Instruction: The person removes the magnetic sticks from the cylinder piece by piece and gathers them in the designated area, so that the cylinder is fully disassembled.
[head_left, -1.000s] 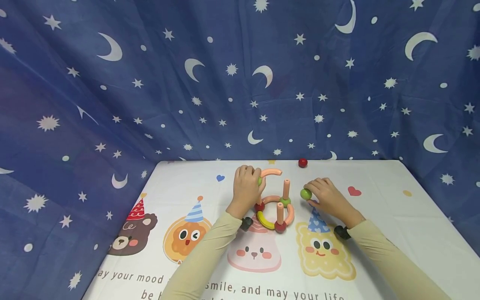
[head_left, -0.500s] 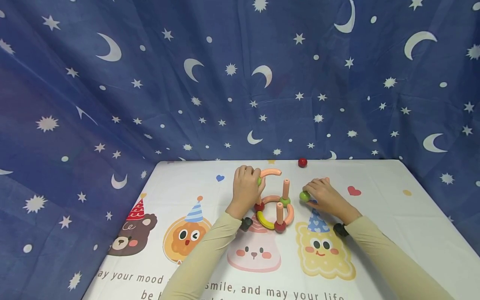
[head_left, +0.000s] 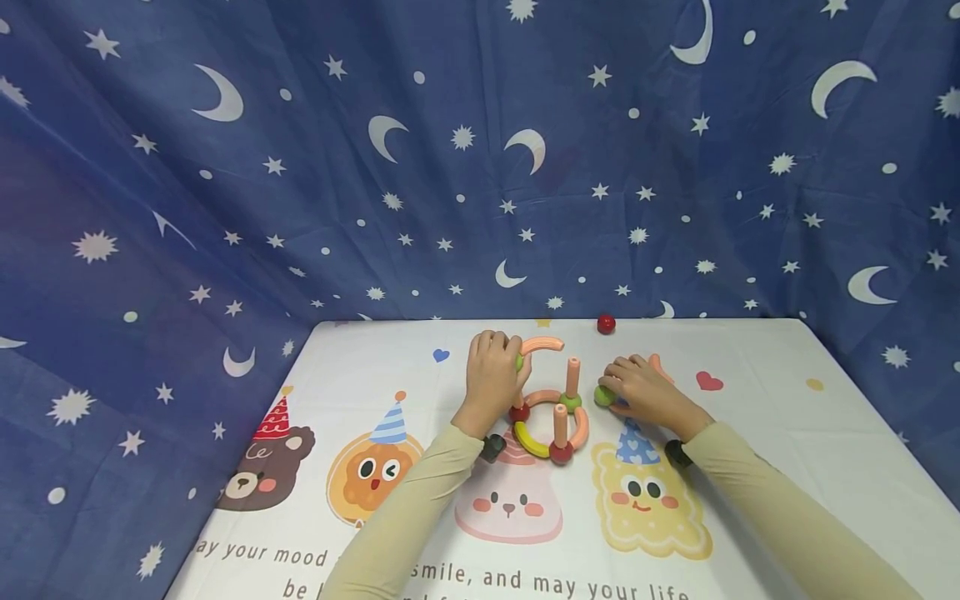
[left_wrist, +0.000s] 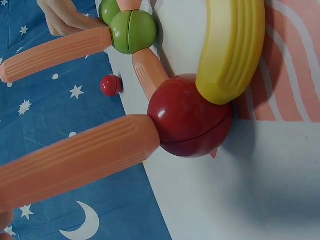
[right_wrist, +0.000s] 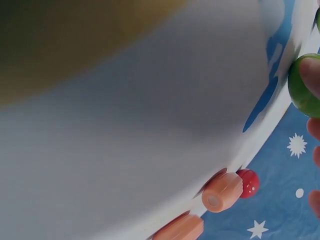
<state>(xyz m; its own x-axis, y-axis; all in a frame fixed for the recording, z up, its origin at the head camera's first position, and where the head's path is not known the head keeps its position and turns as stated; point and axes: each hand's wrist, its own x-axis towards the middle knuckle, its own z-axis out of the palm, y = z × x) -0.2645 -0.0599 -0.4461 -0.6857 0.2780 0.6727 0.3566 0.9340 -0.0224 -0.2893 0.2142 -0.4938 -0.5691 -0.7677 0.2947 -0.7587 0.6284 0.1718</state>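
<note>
Nearest, two beige sleeves [head_left: 420, 508] reached across the printed lettering [head_left: 592, 587] on the white worktop [head_left: 810, 400]. Beyond it, a red ball [head_left: 560, 452] sat at the front of a ring of bars and balls, an upright peach stick [head_left: 560, 423] rising from it. A yellow bar [head_left: 531, 442] curved left to a second red ball [left_wrist: 190, 117], which bore another stick [left_wrist: 85, 160]. The left hand [head_left: 493, 371] had its fingers curled round a green ball [head_left: 519, 362] above that stick; a curved peach bar [head_left: 542, 343] stuck out beside them. To the ring's right, the right hand [head_left: 648, 393] held a second green ball [head_left: 604, 396] in its fingers, low at the worktop. At the ring's back, a third green ball [head_left: 571, 403] carried a third stick [head_left: 573, 377]. A loose peach bar [head_left: 658, 368] showed just behind the right hand. A third red ball [head_left: 606, 324] sat by the far edge, before a blue curtain [head_left: 450, 192] with white moons and stars.
</note>
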